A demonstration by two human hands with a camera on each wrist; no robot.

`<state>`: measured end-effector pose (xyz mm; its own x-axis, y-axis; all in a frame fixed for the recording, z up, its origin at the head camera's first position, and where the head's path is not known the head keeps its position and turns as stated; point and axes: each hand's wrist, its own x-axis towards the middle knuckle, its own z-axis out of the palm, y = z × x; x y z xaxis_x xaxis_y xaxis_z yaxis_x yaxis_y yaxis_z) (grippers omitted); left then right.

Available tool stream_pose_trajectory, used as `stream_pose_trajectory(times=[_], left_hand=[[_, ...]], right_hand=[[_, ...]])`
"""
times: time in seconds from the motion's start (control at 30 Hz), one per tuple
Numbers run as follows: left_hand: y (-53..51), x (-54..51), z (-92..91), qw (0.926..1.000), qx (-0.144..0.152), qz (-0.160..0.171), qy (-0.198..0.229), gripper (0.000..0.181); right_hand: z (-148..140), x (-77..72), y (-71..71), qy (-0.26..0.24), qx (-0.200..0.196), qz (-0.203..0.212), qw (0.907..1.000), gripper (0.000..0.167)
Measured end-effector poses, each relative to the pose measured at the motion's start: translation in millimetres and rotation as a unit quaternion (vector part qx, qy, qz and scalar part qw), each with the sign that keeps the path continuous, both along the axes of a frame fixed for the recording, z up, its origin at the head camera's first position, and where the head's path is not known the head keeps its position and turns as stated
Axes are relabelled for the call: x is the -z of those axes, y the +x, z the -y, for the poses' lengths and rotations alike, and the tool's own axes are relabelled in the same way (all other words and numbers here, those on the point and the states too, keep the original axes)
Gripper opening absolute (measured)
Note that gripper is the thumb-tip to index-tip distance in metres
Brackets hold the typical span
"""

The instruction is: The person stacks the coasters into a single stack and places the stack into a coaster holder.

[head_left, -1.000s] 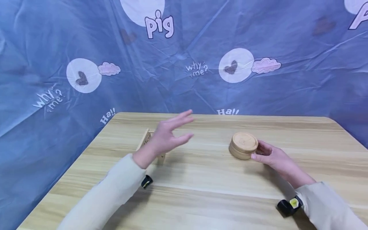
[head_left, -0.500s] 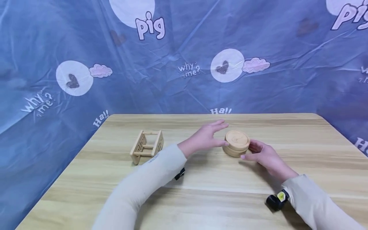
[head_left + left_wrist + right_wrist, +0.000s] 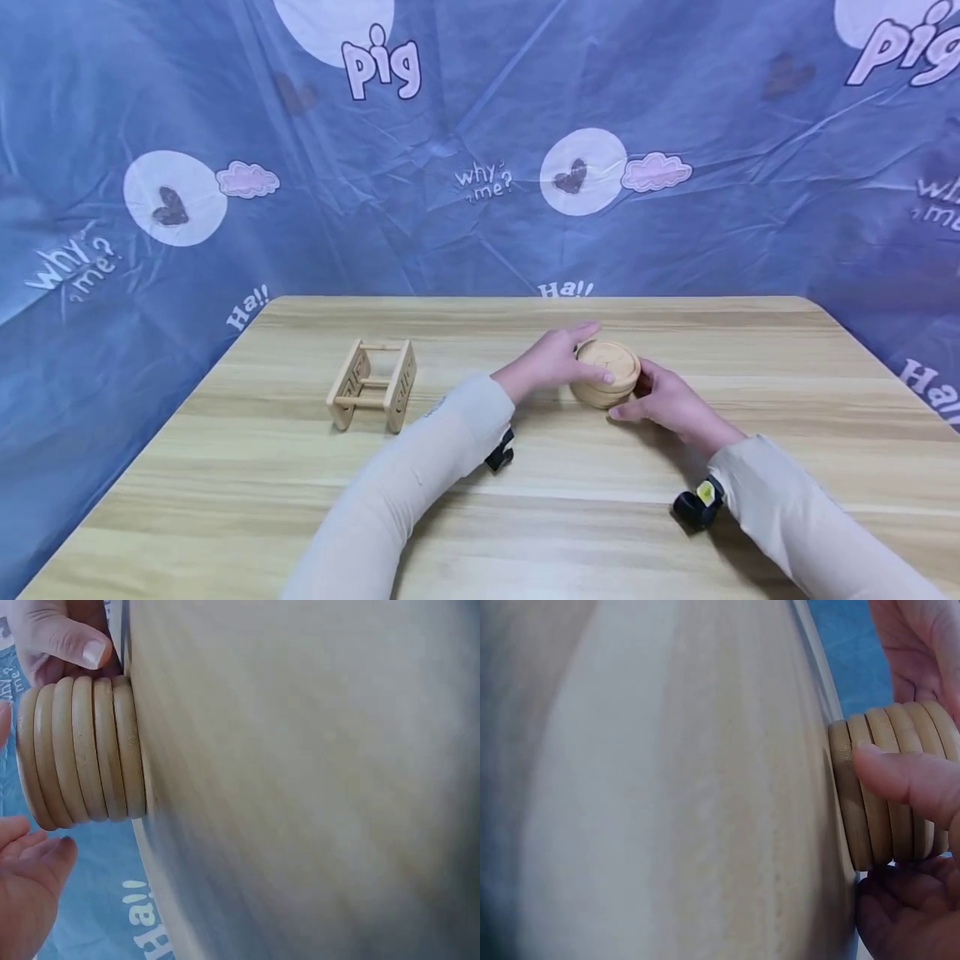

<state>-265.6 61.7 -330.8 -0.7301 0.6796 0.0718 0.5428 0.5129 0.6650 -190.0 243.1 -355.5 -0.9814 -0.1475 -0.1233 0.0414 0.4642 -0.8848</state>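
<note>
A stack of several round wooden coasters (image 3: 613, 358) stands on the table, right of its middle. My right hand (image 3: 675, 406) holds the stack from the right; in the right wrist view its thumb (image 3: 900, 774) lies across the lower coasters (image 3: 877, 825), with the other fingers round the far side. My left hand (image 3: 553, 363) reaches in from the left at the top of the stack, thumb in front and fingers behind. In the left wrist view the left thumb (image 3: 56, 862) sits close beside the upper coasters (image 3: 56, 765); whether it touches is hard to tell.
To the left stands a wooden holder (image 3: 400, 387) with two carved side panels joined by thin rods. Both stand on a wood-grain table (image 3: 225, 500). A blue printed cloth (image 3: 420, 233) hangs behind it.
My left hand has moved right, from over the holder to the coaster stack, bringing the holder into view. The right hand stays at the stack, its thumb now against the front. The view shifted slightly.
</note>
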Motion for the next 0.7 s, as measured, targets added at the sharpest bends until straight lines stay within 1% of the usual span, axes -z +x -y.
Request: stream_pose_trajectory(times=[0.17, 0.27, 0.4, 0.57, 0.7], left_hand=[[-2.2, 2.4, -1.1, 0.9997, 0.0, 0.026, 0.004, 0.082], [-4.4, 5.0, -0.7, 0.9989, 0.001, 0.045, 0.008, 0.08], [-5.9, 4.5, 0.1, 0.9981, 0.006, 0.06, 0.012, 0.08], [-7.2, 2.0, 0.1, 0.9982, 0.003, 0.06, 0.002, 0.081], [-6.9, 2.5, -0.7, 0.9986, 0.005, 0.052, -0.002, 0.08]], right_hand=[[3.8, 2.1, -3.0, 0.007, 0.002, -0.004, 1.0, 0.091], [5.8, 3.8, -5.3, 0.003, 0.006, -0.011, 0.9999, 0.087], [7.9, 5.9, -7.7, -0.008, 0.018, -0.02, 0.9996, 0.086], [10.8, 7.7, -11.4, 0.0, 0.033, -0.023, 0.9992, 0.095], [12.8, 7.8, -12.9, 0.017, 0.046, -0.013, 0.9987, 0.096]])
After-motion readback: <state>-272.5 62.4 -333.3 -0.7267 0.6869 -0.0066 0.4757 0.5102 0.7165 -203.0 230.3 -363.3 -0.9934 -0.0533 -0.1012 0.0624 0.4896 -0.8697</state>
